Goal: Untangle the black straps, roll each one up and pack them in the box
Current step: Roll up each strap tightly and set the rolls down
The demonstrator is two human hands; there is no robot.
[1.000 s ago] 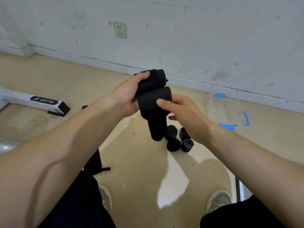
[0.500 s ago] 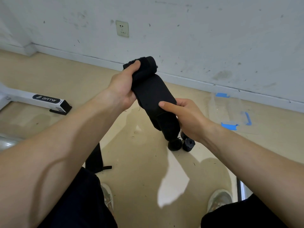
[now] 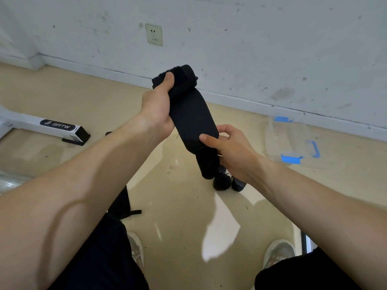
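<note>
A wide black strap (image 3: 191, 114) is stretched between both hands above the floor. My left hand (image 3: 158, 107) grips its rolled upper end, thumb pressed on the roll. My right hand (image 3: 228, 147) pinches the strap lower down, and the loose tail hangs below it. Rolled black straps (image 3: 222, 182) lie on the floor just beneath, partly hidden by the tail and my right wrist. A clear plastic box (image 3: 293, 139) with blue clips stands on the floor to the right, near the wall.
A white metal frame foot (image 3: 60, 127) with a black end cap lies at left. Another black strap (image 3: 122, 204) lies by my left knee. My two shoes (image 3: 278, 253) are at the bottom. The wall and skirting run across the back.
My hands have drawn apart: the left rose with the rolled end, the right slid down the strap, so the strap is pulled out longer and straighter.
</note>
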